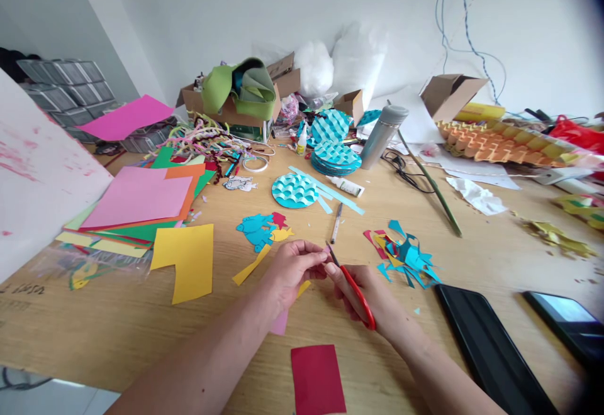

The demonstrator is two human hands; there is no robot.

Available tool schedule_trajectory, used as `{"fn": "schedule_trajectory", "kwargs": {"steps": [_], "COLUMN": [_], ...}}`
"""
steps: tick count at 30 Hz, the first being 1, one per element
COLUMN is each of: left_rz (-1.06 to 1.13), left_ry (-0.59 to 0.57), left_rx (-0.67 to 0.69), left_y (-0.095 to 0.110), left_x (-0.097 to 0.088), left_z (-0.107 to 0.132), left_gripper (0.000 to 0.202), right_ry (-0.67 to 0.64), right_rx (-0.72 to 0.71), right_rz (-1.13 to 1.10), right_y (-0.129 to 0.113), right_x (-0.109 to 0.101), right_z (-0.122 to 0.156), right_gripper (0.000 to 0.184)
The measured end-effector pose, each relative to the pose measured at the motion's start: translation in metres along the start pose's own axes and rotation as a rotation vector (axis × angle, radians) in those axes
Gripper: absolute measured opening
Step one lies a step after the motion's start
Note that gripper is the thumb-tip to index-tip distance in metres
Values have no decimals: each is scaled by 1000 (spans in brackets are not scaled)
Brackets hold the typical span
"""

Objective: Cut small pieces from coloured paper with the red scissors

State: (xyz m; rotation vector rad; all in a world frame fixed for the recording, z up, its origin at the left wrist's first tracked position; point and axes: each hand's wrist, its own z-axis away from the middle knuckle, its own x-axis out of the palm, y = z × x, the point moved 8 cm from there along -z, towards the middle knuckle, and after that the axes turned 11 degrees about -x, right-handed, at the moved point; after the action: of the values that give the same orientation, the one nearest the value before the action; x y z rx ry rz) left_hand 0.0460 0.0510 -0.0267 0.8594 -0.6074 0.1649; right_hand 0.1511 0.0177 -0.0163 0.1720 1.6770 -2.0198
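Pinching a pink paper scrap (281,322), the left hand (292,270) meets the right hand (363,292), curled around red-handled scissors (353,286); a red card (317,378) lies at six o'clock.

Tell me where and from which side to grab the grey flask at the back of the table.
Grip the grey flask around its bare middle, coming from the front right. It stands tilted, leaning left toward the blue paper discs, with its cap up, so the straight body offers the firmest hold and that side looks least crowded.

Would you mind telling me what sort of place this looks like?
Probably a home or studio craft table: coloured paper sheets, paper scraps and a glue bottle crowd the wooden table, and the right hand holds red scissors.
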Motion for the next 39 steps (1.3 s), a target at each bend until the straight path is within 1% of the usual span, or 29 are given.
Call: {"fn": "schedule_trajectory", "kwargs": {"steps": [5, 11, 17, 22, 28, 33, 39], "left_rz": [-63, -25, -1, -36, -14, -44, -55], "left_ry": [-12, 8, 1, 18, 76, 39, 42], "left_rx": [-49, -27, -1, 31, 47, 14, -7], "left_y": [-3, 0, 2, 8, 17, 17, 15], "left_x": [0, -2, -5, -10, -15, -11, -13], "left_z": [0, 0, -3, -5, -2, 0, 0], "left_gripper": [24, 21, 19, 19, 17, 20, 19], "right_ry": [33, 49, 42, 6, -49, -96, -124], "right_rx": [32, 68, 107, 47, -27, -69, -86], "right_rz": [2, -33, -34, 37, 99, 92, 137], "right_y": [1, 5, 8, -3, -10, -10, -13], "right_x": [-4, -4, -4, -3, 0, 3, 5], "right_z": [1, 1, 2, 2, 0, 1, 1], "right_gripper": [55, 54, 54, 55, 58, 59, 60]}}
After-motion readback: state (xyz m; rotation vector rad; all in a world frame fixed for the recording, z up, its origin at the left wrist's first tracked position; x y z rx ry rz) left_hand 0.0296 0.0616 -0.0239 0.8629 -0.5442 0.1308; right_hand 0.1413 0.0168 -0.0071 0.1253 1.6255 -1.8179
